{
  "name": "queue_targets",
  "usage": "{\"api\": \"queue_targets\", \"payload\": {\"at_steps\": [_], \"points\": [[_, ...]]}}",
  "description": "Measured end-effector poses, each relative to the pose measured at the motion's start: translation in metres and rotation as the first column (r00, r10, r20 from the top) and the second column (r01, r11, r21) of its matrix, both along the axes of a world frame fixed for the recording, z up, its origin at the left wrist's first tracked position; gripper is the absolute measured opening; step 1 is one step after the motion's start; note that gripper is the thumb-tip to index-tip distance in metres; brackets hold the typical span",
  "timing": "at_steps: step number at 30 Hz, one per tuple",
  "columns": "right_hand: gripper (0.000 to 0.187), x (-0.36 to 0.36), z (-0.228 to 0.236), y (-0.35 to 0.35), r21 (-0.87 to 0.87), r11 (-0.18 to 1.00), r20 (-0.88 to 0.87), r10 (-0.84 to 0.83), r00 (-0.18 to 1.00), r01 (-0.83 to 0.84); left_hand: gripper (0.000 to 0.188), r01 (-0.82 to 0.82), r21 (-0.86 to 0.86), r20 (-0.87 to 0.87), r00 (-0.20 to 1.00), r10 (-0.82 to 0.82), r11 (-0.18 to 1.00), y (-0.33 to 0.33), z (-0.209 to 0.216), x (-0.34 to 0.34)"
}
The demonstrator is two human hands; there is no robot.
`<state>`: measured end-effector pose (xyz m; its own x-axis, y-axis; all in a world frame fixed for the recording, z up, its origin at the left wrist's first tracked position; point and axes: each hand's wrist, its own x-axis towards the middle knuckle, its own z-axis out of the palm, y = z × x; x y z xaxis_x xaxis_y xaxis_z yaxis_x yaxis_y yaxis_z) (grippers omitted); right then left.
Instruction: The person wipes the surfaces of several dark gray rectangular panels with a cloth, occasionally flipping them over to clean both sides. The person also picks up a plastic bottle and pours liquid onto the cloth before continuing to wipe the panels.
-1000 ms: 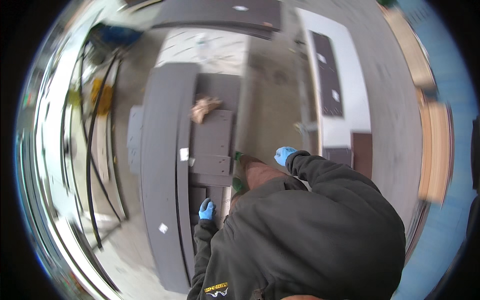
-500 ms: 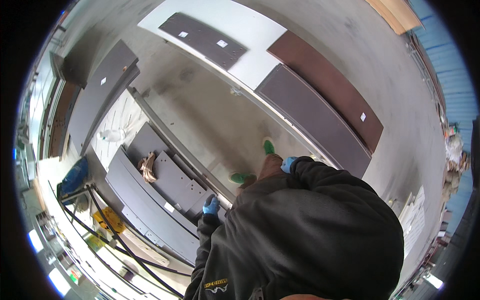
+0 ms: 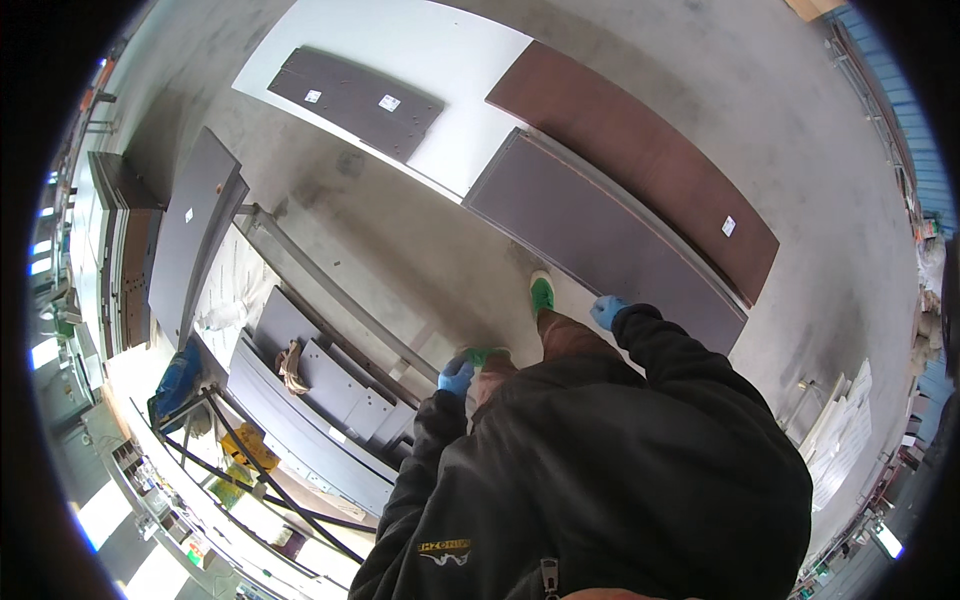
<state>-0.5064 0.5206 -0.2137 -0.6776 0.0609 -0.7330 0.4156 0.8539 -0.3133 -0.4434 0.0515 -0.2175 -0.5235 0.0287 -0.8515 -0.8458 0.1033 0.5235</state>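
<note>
My left hand [image 3: 456, 376], in a blue glove, hangs in front of my left thigh beside a grey metal rail [image 3: 345, 305]. Its fingers are curled in; whatever lies inside them is hidden. Further right, my blue-gloved right hand [image 3: 607, 311] is held out close to the near edge of a dark grey panel [image 3: 610, 240]; how its fingers are set is too small to tell. Behind that panel lies a brown panel [image 3: 640, 165] with a white label. A shorter dark panel [image 3: 355, 100] with two labels rests on the white board [image 3: 470, 95].
Grey panels [image 3: 300, 425] lie stacked at my left, with a crumpled brown glove or cloth [image 3: 291, 368] on them. A large grey panel [image 3: 195, 235] stands further left. Below it are a blue bag [image 3: 175, 385] and a black metal frame [image 3: 270, 500]. Concrete floor [image 3: 400, 240] runs between the rows.
My left hand has moved up and right, away from the stacked grey panels. My right hand has reached further right, toward the dark grey panel. The view has turned and shifted slightly.
</note>
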Motion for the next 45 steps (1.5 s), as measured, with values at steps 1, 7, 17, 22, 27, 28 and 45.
{"api": "queue_targets", "payload": {"at_steps": [1,7,17,22,27,28,45], "points": [[0.029,-0.008,-0.002,0.016,-0.016,1.000,-0.059,-0.019,0.998,0.018,0.045,0.033,-0.010,-0.009,0.999,-0.033,0.999,0.014,-0.006,-0.011],[0.046,-0.049,0.005,0.109,0.168,0.968,-0.199,-0.153,0.968,0.187,0.040,0.167,0.079,-0.043,0.986,-0.164,0.983,0.093,-0.049,-0.080],[0.077,-0.095,-0.022,0.195,0.318,0.940,-0.206,-0.060,0.977,0.125,0.064,-0.231,0.216,0.419,0.899,0.124,0.949,0.250,-0.058,-0.183],[0.080,-0.105,-0.034,0.222,0.271,0.945,-0.023,-0.186,0.982,0.185,0.069,-0.307,0.133,0.545,0.817,0.190,0.942,0.288,-0.070,-0.202],[0.083,-0.106,-0.060,0.238,0.263,0.947,0.069,-0.208,0.976,0.183,0.064,-0.512,0.324,0.571,0.776,0.267,0.795,0.305,-0.082,-0.203],[0.083,-0.104,-0.065,0.240,0.206,0.957,0.030,-0.216,0.976,0.205,0.063,-0.562,0.355,0.580,0.759,0.296,0.747,0.309,-0.082,-0.203],[0.071,-0.077,-0.090,0.222,0.249,0.917,-0.322,-0.225,0.919,0.312,0.054,-0.887,0.280,0.854,0.405,0.328,0.367,0.327,-0.097,-0.204]]}}
